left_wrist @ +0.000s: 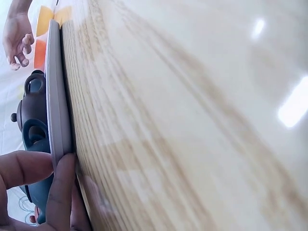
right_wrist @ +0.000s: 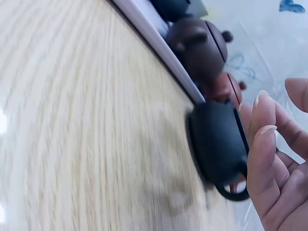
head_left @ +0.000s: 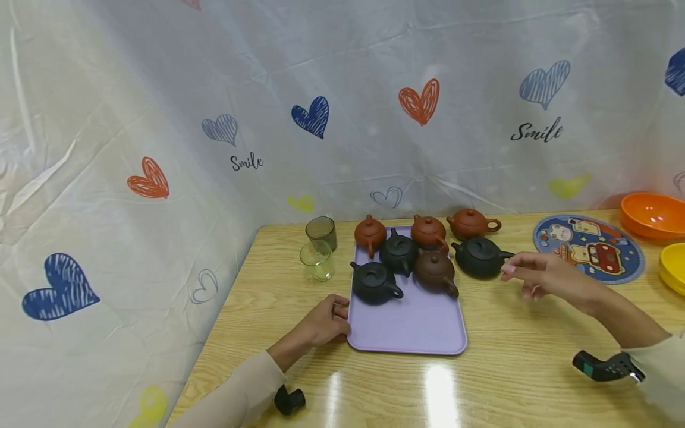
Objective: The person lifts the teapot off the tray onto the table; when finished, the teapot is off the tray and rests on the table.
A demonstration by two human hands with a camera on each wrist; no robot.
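Observation:
A lilac tray (head_left: 407,327) lies on the table, and my left hand (head_left: 325,321) pinches its left rim; the thumb and fingers (left_wrist: 61,192) show at that rim in the left wrist view. On the tray stand two reddish clay teapots, one at back left (head_left: 370,233) and one at back right (head_left: 428,232), two black teapots, one in the middle (head_left: 398,252) and one at left (head_left: 371,284), and a dark brown teapot (head_left: 434,270). Right of the tray, another black teapot (head_left: 480,257) sits on the table. Beside its handle, my right hand (head_left: 551,279) hovers with loosely bent fingers, gripping nothing.
Behind that black teapot stands another reddish teapot (head_left: 468,224). Two glasses, one smoky (head_left: 321,230) and one greenish (head_left: 317,261), stand left of the tray. At right lie a round cartoon mat (head_left: 588,248), an orange bowl (head_left: 650,217) and a yellow bowl (head_left: 675,267).

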